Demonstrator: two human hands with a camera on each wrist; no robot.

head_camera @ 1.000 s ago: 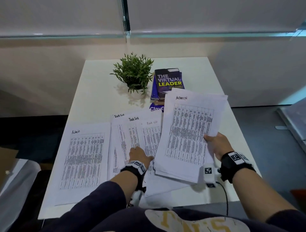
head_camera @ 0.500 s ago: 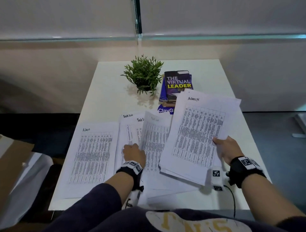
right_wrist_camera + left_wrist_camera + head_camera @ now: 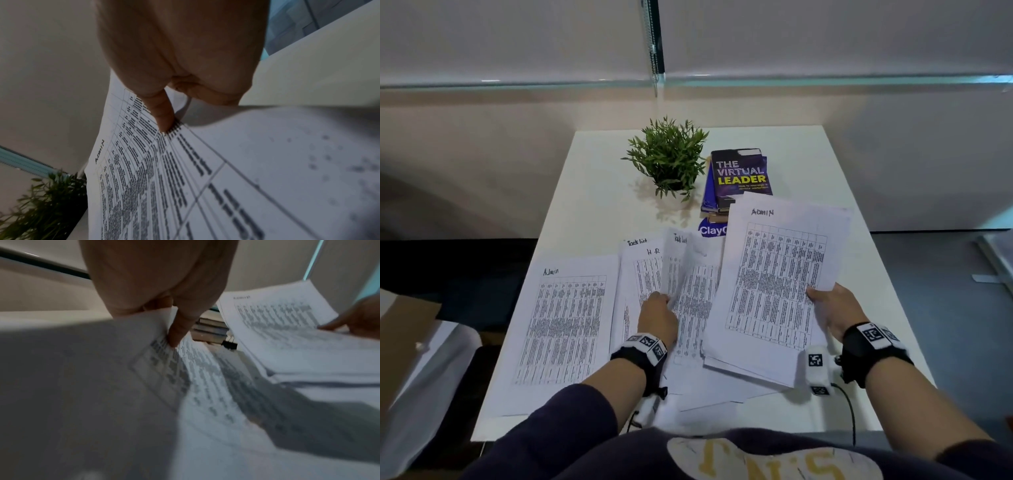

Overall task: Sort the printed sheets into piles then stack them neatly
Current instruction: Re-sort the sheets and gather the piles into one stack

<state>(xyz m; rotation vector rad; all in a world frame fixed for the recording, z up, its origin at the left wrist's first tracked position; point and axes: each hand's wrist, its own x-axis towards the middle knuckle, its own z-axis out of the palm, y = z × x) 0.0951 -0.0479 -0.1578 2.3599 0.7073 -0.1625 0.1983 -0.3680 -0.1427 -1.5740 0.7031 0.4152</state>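
On the white desk [image 3: 599, 192], the left hand [image 3: 657, 317] pinches a task-list sheet [image 3: 677, 267], lifting its edge mid-desk. The right hand [image 3: 837, 310] grips a raised bundle of papers [image 3: 774, 284], its top sheet marked Admin. Another Admin sheet [image 3: 566, 325] lies flat at left.

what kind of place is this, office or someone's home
Most likely an office or meeting room. A plain white table holds printed sheets headed "Admin", with a management book, The Virtual Leader, beside a small potted plant, and a glass partition behind.
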